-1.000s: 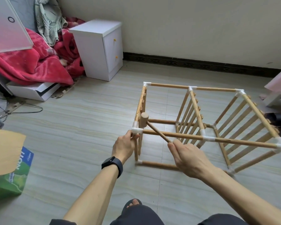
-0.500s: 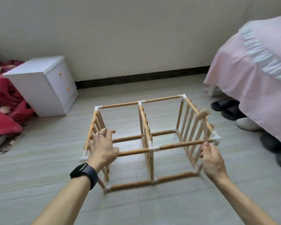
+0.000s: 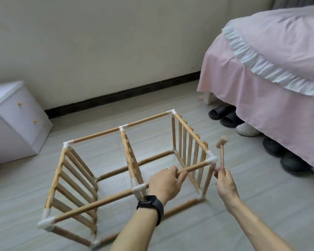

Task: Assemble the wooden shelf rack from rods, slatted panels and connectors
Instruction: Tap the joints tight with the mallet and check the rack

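Note:
The wooden shelf rack [image 3: 101, 178] lies on its side on the tiled floor, three slatted panels joined by rods and white connectors. My left hand [image 3: 166, 183] grips the near top rod [image 3: 194, 167], between the middle connector [image 3: 139, 189] and the right corner connector [image 3: 212, 160]. My right hand [image 3: 224, 183] holds a small wooden mallet [image 3: 222, 151] by the handle's lower end. The mallet stands upright, its head just right of the corner connector and apart from it.
A bed with a pink skirt [image 3: 272, 87] stands on the right, with several slippers and shoes [image 3: 243, 127] under its edge. A white bedside cabinet [image 3: 13, 122] stands at the left against the wall. Bare tiled floor surrounds the rack.
My left hand has moved from the left slatted panel to the near top rod on the right. The right hand with the mallet has stayed at the right corner, and the view has turned right.

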The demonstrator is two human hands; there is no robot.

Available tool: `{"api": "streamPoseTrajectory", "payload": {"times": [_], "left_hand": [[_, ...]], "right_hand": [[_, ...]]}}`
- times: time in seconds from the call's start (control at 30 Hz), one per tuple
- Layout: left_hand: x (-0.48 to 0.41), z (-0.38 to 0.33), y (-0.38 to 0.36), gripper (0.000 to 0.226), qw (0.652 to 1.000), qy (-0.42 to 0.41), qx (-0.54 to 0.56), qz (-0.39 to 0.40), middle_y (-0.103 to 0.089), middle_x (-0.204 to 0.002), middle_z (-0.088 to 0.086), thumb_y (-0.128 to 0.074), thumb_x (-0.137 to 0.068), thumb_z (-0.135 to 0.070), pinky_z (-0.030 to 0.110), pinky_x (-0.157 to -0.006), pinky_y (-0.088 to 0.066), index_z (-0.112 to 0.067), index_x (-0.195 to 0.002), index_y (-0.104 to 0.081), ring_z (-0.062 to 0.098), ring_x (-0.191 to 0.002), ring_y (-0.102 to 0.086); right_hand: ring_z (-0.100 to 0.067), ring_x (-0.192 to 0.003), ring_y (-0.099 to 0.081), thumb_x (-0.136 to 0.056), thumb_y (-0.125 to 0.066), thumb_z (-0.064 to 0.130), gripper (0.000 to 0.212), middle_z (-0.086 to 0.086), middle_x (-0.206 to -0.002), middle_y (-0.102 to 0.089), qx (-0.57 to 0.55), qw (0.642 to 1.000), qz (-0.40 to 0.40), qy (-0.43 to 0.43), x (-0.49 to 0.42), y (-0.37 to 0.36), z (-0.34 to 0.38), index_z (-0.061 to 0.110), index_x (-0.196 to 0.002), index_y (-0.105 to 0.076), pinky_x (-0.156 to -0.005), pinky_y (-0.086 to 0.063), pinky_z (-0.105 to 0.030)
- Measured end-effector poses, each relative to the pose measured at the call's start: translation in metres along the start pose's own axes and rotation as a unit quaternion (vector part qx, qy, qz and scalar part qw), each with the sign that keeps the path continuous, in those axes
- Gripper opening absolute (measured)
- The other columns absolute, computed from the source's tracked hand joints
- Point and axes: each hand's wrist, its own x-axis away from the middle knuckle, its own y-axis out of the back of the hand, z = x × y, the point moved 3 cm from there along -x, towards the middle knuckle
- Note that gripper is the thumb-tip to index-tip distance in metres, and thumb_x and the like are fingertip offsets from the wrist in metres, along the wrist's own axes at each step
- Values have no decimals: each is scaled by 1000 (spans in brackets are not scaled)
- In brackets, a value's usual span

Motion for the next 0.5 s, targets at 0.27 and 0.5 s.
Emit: {"api": "streamPoseTrajectory", "payload": {"times": [0.27,0.5], "left_hand": [[-2,8,6,78,997,64,-9,-40,-57,-59,-10,-23,-68,-100,24,-45,-32,-29,-66,-55,6,-52,-52],[21,14,91,87,977,89,107,-159,-54,-51,-13,-25,-61,-107,22,-49,-35,-27,-59,-58,8,-51,-54]], "right_hand": [[-19,-92,-58,-109,-27,45,40,-2,-102,-64,46,998,31,11,3,-2,-3,19,-105,-57,-85,-42,-36],[-20,-85,-56,-109,-25,48,41,1,-92,-60,95,990,16,106,17,3,60,18,-104,-53,-74,-40,-40]]}}
